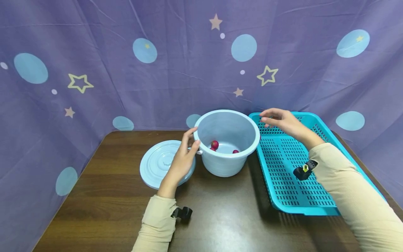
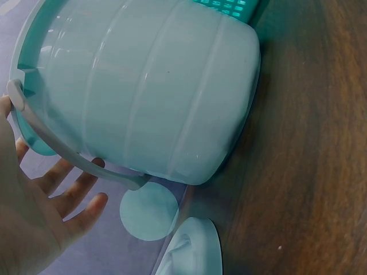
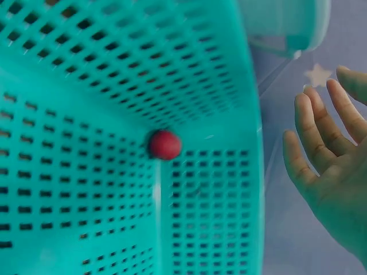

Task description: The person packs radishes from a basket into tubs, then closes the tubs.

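Observation:
A pale blue bucket (image 1: 224, 164) stands upright on the table with several small round red things (image 1: 214, 145) at its bottom; their kind is unclear. My left hand (image 1: 182, 157) is at the bucket's left rim, its fingertips touching there. The left wrist view shows those fingers spread beside the bucket's handle (image 2: 63, 150). Over the far left part of a turquoise basket (image 1: 267, 175) hovers my right hand (image 1: 281, 121), fingers loosely bent and holding nothing. One round red thing (image 3: 166, 144) lies in a basket corner in the right wrist view.
A pale blue round lid (image 1: 154, 166) lies on the wooden table (image 1: 104, 196), left of the bucket and partly behind my left forearm. The basket stands close to the bucket's right side. A purple patterned curtain (image 1: 176, 84) hangs behind the table.

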Available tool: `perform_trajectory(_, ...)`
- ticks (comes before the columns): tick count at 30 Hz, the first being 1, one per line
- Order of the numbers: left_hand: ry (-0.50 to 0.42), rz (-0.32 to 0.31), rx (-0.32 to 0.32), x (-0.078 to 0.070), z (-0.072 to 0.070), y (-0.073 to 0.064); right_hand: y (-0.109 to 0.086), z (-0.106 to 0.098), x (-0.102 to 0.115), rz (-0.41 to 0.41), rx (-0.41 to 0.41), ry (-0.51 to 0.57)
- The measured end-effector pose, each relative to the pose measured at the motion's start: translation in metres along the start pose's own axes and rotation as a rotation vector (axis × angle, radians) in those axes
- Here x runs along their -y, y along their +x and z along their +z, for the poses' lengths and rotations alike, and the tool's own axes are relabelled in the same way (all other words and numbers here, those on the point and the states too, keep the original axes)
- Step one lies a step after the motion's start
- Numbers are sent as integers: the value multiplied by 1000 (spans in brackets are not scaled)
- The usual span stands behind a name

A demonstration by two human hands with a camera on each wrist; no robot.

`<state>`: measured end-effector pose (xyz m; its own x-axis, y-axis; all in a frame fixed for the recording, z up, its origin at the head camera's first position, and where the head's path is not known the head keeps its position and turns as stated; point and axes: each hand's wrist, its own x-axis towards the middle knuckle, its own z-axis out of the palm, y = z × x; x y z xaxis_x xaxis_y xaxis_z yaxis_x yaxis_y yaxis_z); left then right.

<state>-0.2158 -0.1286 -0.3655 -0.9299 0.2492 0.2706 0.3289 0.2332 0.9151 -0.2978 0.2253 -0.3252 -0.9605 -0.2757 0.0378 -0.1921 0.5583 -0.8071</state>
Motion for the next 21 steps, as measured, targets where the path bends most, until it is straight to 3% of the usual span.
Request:
perform_trajectory(7, -6, 7, 1, 0, 0, 0, 8, 2, -25, 38, 16, -36)
perform_trajectory(14, 6, 9, -11, 0, 0, 1, 20, 6, -45, 93, 73, -9)
perform_trajectory(21, 5, 9, -7, 0, 0, 0, 30, 12, -59, 152, 126, -64)
